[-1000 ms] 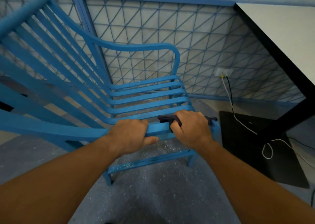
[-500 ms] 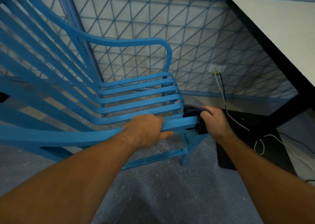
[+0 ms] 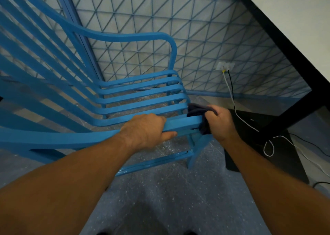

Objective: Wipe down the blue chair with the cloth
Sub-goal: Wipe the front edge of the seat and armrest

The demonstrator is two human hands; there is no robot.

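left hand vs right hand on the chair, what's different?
The left hand grips the near armrest of the blue chair bare; the right hand grips a dark cloth wrapped over it. The left hand sits mid-rail; the right hand is at the rail's front end, above the leg. Both curl around the same armrest.

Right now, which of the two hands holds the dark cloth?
The right hand: it clutches the dark cloth at the front end of the near armrest. The left hand holds that armrest bare, without cloth.
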